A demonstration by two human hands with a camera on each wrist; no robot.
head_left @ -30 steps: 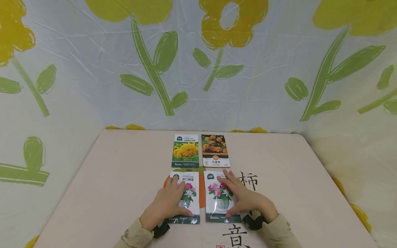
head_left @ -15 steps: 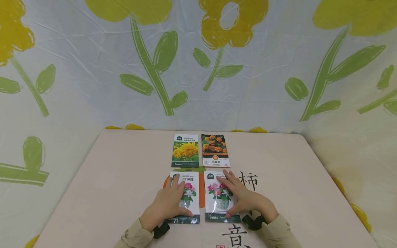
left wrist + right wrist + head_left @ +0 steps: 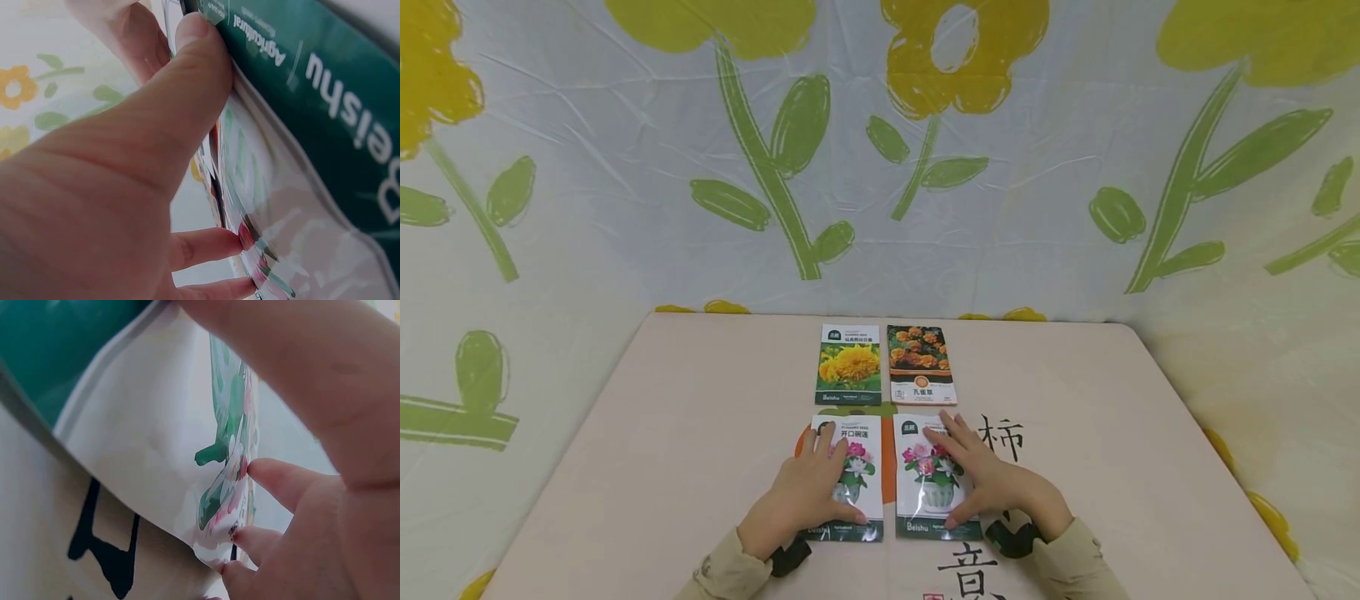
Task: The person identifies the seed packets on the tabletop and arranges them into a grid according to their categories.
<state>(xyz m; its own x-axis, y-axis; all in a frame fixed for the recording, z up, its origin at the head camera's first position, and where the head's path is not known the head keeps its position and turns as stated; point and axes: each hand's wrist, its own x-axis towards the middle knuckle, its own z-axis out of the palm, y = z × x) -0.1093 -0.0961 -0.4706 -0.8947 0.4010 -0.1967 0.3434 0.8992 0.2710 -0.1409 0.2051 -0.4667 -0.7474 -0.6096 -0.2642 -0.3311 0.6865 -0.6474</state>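
Note:
Two matching seed packets with pink and white flowers in a pot lie side by side at the front of the table. My left hand rests on the left packet, its thumb on the green bottom band and its fingertips up on the flower picture. On the right packet my right hand rests the same way, fingers spread. Both wrist views show thumb and fingertips touching the packet faces from above, not curled round them. My hands hide the outer parts of both packets.
Behind them lie a yellow-flower seed packet and an orange-flower seed packet. The pink tablecloth carries black characters and an orange print. A flower-printed cloth hangs behind the table.

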